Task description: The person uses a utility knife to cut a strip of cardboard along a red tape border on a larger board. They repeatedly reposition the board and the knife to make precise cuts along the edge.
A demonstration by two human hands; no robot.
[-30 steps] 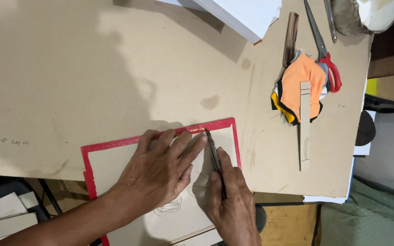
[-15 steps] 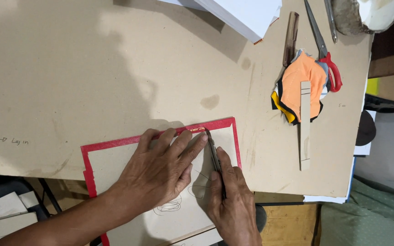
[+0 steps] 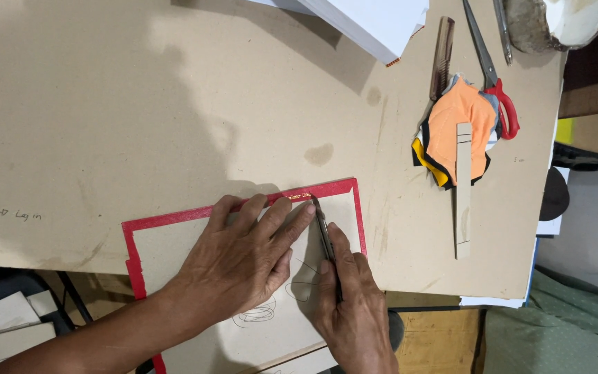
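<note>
You are looking down at a large brown cardboard sheet (image 3: 174,125) that covers the table. Near its front edge lies a grey board with a red border (image 3: 174,239), partly overhanging the sheet toward you. Your left hand (image 3: 243,260) lies flat on the board, fingers spread and gripping nothing, pressing it down. Your right hand (image 3: 354,305) is clenched around a thin dark knife (image 3: 324,232), its tip touching the board just under the red top strip, near the right corner.

Red edging shows along the top, left and right sides; your arms hide the near side, so I cannot tell whether it is covered. Pencil scribbles mark the bare grey middle.

Well apart on the right lie scissors with red handles (image 3: 493,83), a comb (image 3: 441,48), orange cloth scraps (image 3: 451,131) and a narrow card strip (image 3: 463,190).
</note>
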